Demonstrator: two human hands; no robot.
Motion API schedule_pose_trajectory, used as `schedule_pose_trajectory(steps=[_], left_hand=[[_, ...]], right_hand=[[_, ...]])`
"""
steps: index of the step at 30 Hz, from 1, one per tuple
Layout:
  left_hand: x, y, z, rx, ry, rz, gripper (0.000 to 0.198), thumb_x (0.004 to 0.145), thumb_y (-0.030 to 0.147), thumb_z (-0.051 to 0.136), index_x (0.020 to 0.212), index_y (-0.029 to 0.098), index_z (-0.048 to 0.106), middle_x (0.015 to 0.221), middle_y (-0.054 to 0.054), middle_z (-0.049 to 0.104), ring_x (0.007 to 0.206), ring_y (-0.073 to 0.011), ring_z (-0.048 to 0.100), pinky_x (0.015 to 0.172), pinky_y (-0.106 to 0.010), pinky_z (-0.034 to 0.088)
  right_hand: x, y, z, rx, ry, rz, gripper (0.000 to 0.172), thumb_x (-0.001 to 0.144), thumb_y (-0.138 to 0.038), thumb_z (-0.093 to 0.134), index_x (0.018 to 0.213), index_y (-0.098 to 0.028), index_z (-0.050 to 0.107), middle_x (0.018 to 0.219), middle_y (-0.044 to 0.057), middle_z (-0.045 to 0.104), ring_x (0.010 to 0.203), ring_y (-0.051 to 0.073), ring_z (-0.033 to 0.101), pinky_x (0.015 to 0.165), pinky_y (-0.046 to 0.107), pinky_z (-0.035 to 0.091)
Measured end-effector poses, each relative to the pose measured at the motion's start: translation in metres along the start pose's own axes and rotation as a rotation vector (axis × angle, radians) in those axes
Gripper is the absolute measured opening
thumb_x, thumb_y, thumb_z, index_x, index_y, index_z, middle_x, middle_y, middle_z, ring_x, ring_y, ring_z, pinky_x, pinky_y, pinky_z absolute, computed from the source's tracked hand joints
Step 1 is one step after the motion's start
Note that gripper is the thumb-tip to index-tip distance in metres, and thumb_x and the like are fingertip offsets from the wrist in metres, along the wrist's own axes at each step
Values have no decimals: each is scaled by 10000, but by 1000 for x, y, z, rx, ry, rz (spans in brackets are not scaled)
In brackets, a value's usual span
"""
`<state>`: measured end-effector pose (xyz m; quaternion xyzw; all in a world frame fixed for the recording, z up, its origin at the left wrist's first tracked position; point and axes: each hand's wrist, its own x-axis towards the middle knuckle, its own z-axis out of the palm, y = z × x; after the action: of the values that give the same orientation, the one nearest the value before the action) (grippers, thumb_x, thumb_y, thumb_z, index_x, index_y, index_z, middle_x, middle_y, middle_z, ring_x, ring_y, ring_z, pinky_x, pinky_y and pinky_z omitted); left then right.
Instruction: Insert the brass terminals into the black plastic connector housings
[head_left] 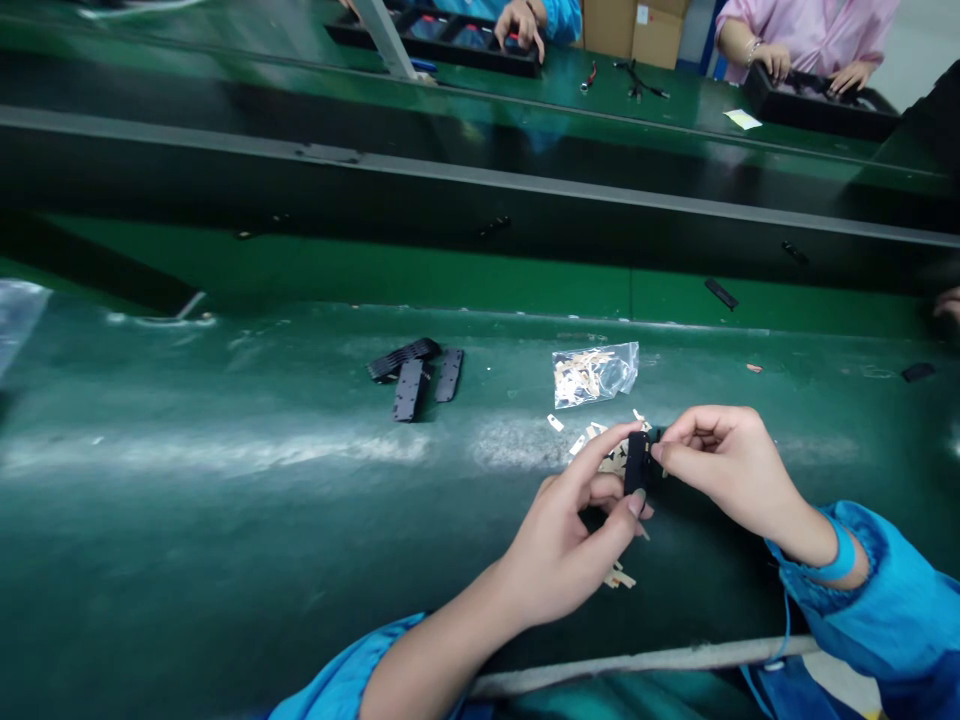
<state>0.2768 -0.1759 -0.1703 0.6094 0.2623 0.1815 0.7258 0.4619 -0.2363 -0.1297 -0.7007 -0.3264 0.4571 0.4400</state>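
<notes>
The left hand is pinching the black part from 7 o'clock. The right hand is gripping its 3 o'clock edge with closed fingertips. The part's long axis is running 12 to 6, just above the surface and the loose gold clips.

Green factory line, softly lit
Worn green worktop fronts a grey rail and a glossy far bench; cardboard boxes, perhaps stacked, behind
</notes>
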Motion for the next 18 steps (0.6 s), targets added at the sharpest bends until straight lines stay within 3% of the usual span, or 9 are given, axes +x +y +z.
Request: schedule_pose_trajectory(steps=[18], left_hand=[[3,-2,1,-23,-15,-2,541,977,188,578,1502,209,447,809,-14,763,681,-135,725,711,-256,590]], right_hand=[[2,2,1,44,-21,11,70,713,-212,713,649,-187,721,636,3,704,576,127,577,530,233,435]])
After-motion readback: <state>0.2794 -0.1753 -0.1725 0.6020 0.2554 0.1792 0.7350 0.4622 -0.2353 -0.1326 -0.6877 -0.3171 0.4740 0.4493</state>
